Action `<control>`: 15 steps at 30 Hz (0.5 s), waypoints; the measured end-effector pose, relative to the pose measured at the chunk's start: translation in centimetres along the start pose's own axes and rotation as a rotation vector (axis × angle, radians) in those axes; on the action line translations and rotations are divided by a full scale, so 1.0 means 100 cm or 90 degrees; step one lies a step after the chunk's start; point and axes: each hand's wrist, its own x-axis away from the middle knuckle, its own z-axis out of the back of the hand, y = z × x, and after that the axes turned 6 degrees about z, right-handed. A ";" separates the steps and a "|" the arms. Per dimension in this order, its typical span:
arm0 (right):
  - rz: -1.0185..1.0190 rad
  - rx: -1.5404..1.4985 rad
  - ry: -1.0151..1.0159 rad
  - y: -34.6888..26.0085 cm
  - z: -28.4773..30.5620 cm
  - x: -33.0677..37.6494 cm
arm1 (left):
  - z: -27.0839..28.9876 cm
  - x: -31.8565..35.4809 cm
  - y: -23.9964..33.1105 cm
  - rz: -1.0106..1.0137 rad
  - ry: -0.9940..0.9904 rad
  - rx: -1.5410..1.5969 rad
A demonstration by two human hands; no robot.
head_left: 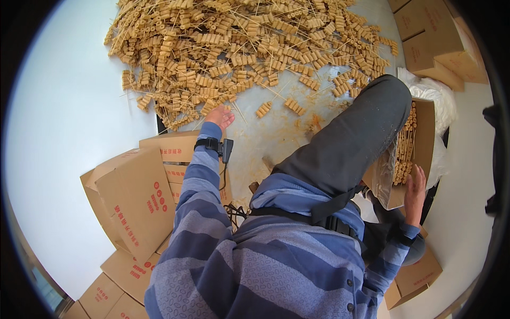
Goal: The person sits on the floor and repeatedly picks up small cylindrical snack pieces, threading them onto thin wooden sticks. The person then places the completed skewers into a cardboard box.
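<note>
A large pile of skewers (pixel 228 42), tan ridged rolls on thin sticks, covers the far part of a pale work surface (pixel 255 141). My left hand (pixel 220 117) is at the pile's near edge, beside loose sticks. Its fingers are curled together, and what they hold, if anything, is too small to make out. To my right, an open carton (pixel 424 127) lined with clear plastic holds skewers packed in rows (pixel 406 143). My right hand (pixel 415 194) lies at the carton's near end, fingers stretched out, with nothing seen in it.
Closed brown cartons (pixel 130 204) with red print are stacked at my left. More cartons (pixel 430 37) stand at the far right, near crumpled clear plastic (pixel 433 95). Two loose skewers (pixel 294 106) lie near the pile. My raised knee (pixel 388 95) comes between the surface and the open carton.
</note>
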 end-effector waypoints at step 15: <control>-0.070 0.009 -0.106 -0.037 0.010 0.023 | -0.023 -0.144 0.013 0.098 0.064 0.266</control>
